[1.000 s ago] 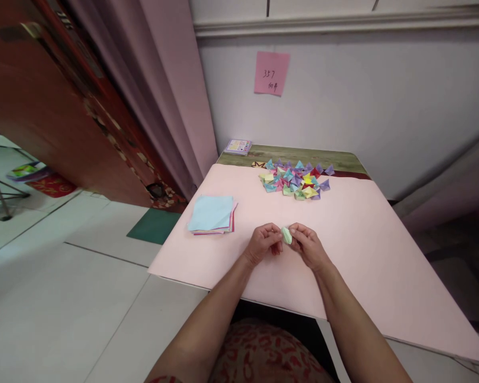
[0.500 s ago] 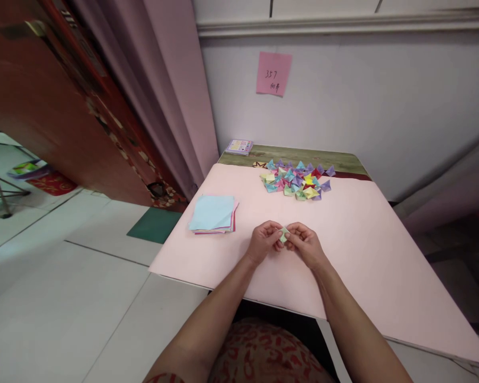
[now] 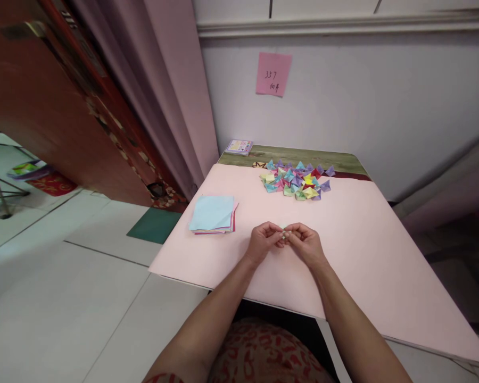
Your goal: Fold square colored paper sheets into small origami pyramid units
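A small folded piece of light green paper is pinched between my two hands, just above the pink-covered table. My left hand grips its left side with thumb and fingers. On the right side, my right hand pinches it in the same way. The fingertips nearly meet and hide most of the paper. Beyond my hands lies a pile of small folded paper pieces in blue, purple, yellow, green, pink and red. To the left of my hands is a stack of square paper sheets, light blue on top.
Packs of paper lie at the table's back left corner. A pink note with handwriting is stuck on the wall behind. A purple curtain and a reddish-brown door stand on the left. A green mat lies on the floor.
My thumbs and fingers have closed further over the green paper, so less of it shows. Both hands stay in almost the same place; the pile and the stack have not moved.
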Demonstrator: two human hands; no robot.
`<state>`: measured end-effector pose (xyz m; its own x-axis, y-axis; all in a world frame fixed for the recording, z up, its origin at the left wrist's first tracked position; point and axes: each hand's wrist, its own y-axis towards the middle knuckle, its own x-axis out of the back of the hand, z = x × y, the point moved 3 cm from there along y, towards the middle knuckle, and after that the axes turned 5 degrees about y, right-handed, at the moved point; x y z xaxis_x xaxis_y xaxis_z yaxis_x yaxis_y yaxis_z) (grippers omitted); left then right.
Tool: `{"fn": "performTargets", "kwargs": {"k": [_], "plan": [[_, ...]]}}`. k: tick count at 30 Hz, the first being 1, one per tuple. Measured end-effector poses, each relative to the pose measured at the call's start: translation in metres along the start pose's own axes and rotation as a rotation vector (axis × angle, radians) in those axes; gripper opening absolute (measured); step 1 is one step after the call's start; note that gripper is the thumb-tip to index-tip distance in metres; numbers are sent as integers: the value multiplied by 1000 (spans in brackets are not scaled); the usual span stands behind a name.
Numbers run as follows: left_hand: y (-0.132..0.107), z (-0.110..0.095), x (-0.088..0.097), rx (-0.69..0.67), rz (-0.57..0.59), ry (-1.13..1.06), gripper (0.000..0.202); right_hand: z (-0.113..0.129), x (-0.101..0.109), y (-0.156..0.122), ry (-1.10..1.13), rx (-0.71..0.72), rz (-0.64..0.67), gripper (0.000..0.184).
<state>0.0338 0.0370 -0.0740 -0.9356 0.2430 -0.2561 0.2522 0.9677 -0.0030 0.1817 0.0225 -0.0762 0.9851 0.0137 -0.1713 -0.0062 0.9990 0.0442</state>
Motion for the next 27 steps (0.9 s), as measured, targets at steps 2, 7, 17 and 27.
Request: {"fn": "performTargets", "kwargs": {"k": [2, 7, 17, 27], "plan": [[1, 2, 0, -11, -3, 23, 30, -4, 2, 1, -25, 4, -26, 38], [0, 5, -1, -13, -72, 77, 34, -11, 9, 3, -193, 61, -106, 41], [-3, 4, -1, -124, -206, 373, 18, 1, 6, -1, -485, 177, -138, 24], [-2, 2, 0, 3, -59, 185, 28, -4, 3, 0, -280, 53, -70, 33]]}}
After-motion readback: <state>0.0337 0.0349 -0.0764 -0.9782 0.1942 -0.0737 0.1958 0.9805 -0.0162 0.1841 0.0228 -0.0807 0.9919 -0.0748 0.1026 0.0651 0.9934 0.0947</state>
